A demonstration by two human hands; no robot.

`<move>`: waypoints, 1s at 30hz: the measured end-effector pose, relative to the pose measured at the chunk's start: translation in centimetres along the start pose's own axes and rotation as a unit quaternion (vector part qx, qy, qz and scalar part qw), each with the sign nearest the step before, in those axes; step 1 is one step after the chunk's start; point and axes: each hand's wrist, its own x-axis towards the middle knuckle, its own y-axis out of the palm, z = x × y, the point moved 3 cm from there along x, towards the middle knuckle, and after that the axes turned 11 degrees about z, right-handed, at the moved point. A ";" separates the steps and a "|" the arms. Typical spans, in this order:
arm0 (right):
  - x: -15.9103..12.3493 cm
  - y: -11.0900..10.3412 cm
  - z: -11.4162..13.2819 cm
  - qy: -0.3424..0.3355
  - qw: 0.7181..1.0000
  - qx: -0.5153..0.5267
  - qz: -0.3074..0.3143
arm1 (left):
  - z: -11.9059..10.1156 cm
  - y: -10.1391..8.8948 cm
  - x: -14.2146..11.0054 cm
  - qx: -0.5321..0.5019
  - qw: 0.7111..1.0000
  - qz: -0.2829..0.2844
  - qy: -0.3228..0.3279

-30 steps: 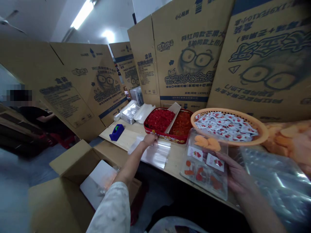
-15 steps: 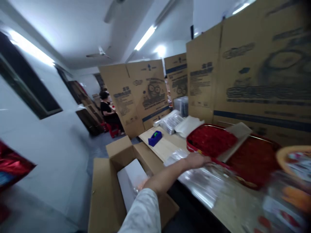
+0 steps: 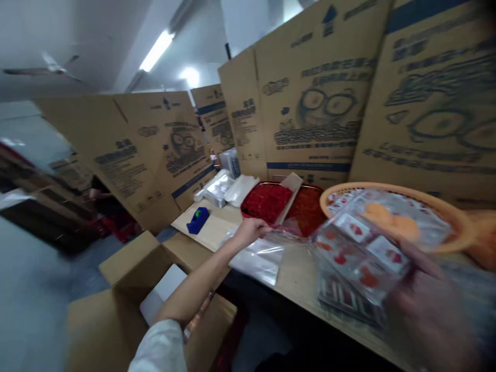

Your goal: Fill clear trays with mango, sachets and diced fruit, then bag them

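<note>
My left hand [image 3: 251, 231] is closed, pinching the edge of a clear plastic bag [image 3: 284, 231] in front of the red trays. The film stretches right, toward a clear plastic package [image 3: 358, 243] holding orange and red pieces and white printed cards. My right hand [image 3: 430, 294], blurred, grips that package by its right side; its fingers are partly hidden. Under the package sits a clear, ridged plastic tray [image 3: 344, 297]. Flat clear bags [image 3: 259, 261] lie on the table below my left hand.
Behind are a red tray [image 3: 267, 200] of red pieces and an orange basket [image 3: 463, 222] with packets. A blue tape dispenser [image 3: 198, 221] stands left, near an open carton [image 3: 127, 310] with a white box [image 3: 165, 289]. Tall cardboard panels [image 3: 310, 113] line the back.
The view has swung right, bringing the orange basket and my right hand with the package into clear sight. My left hand has drawn back from the table, with film between its fingers.
</note>
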 end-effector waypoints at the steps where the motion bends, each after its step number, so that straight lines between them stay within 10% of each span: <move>1: 0.3 0.4 0.4 -0.023 0.999 0.010 -0.028 | -0.1 0.1 -0.1 -0.017 1.000 0.005 -0.005; 13: 2.6 2.5 2.2 -0.128 0.985 0.118 0.005 | -3.2 3.8 -3.7 -0.302 0.951 0.026 -0.067; 30: 2.8 2.1 0.4 -0.109 0.985 0.131 0.006 | -1.3 5.9 -3.4 -0.199 0.977 0.017 -0.071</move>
